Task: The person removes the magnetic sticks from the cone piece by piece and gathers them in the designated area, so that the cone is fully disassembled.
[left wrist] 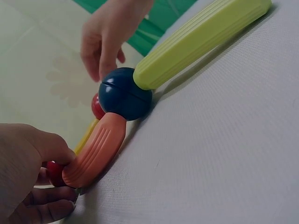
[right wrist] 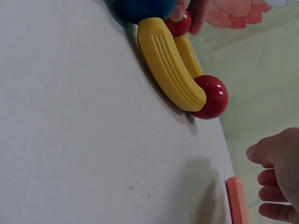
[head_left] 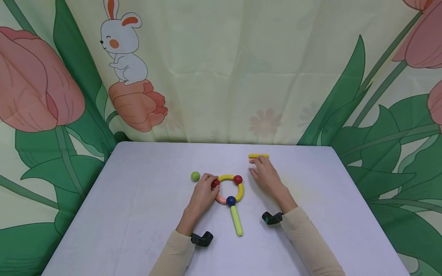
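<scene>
On the table, curved rods and balls form a ring: a yellow curved rod, a red ball, a second yellow curved rod, a blue ball and a coral curved rod. From the blue ball a straight light-green rod points toward the person. My left hand pinches another red ball at the ring's left side. Holding nothing, my right hand hovers with loosely bent fingers by a straight yellow rod. Below it lies a straight coral rod, mostly hidden in the head view.
A green ball sits left of the ring, close to the left hand. The white-covered table ends at a printed curtain behind it. Each wrist wears a black camera, such as the right one.
</scene>
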The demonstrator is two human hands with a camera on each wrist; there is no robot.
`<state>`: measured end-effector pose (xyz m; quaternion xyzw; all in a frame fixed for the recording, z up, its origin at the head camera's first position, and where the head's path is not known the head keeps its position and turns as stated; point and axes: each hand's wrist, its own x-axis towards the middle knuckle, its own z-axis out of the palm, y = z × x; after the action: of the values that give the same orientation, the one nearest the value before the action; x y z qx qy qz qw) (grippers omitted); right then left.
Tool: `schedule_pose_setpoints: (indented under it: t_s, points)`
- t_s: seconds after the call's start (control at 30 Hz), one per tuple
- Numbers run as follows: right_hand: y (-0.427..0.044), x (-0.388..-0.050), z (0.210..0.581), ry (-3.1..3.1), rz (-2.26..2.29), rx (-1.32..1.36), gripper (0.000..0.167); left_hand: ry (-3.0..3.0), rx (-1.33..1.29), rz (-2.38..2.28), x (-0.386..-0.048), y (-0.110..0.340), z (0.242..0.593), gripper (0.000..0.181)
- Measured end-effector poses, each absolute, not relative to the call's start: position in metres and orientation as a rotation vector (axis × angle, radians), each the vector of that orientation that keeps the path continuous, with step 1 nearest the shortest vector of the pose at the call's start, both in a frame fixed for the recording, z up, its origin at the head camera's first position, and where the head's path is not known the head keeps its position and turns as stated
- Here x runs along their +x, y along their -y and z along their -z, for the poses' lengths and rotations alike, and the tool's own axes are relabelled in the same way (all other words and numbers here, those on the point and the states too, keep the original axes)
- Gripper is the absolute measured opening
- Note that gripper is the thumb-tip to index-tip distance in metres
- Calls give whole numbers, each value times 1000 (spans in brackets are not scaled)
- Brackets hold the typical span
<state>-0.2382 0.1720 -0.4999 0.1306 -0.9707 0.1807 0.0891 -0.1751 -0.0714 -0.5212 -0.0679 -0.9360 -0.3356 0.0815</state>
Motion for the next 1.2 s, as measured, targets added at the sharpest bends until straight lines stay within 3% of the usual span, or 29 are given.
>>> schedule_pose_setpoints:
  t_s: [1.2]
  points:
    - [-140,-166,509,2952,-683,343,45,2802,-204,1024,-174,72,522,35]
